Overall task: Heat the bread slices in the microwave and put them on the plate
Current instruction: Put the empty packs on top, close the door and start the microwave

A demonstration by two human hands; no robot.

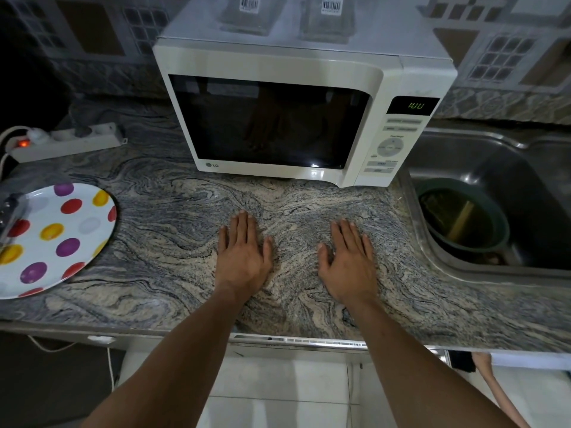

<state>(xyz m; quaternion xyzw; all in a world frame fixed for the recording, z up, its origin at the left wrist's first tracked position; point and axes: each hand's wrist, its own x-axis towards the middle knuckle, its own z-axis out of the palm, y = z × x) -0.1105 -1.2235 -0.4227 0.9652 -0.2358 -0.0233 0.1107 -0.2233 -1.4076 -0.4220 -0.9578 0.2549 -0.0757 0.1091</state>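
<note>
My two hands lie flat, palms down, on the grey-and-cream marbled table, fingers straight and close together, gripping nothing. My left hand sits just left of centre and my right hand just right of it, the two apart with a strip of bare stone between them, both arms reaching in from the 6 o'clock edge.

At 12 o'clock from my hands stands the white microwave, its door closed and its window dark; I cannot tell whether the bread slices are inside, and none are in sight anywhere on the table. Its green display glows on the control panel at the right side, the digits too blurred to read for certain. Two clear containers with barcode labels sit on top of the microwave.

Toward 9 o'clock, well apart from my left hand, the white plate with red, yellow and purple dots rests at the table's left edge. A piece of clear plastic lies over its left rim. Behind it, at about 10 o'clock, a white power strip lies on the table with its red switch lit and a plug in one socket.

At 3 o'clock a steel sink is set into the table, holding a dark green bowl of murky water.
</note>
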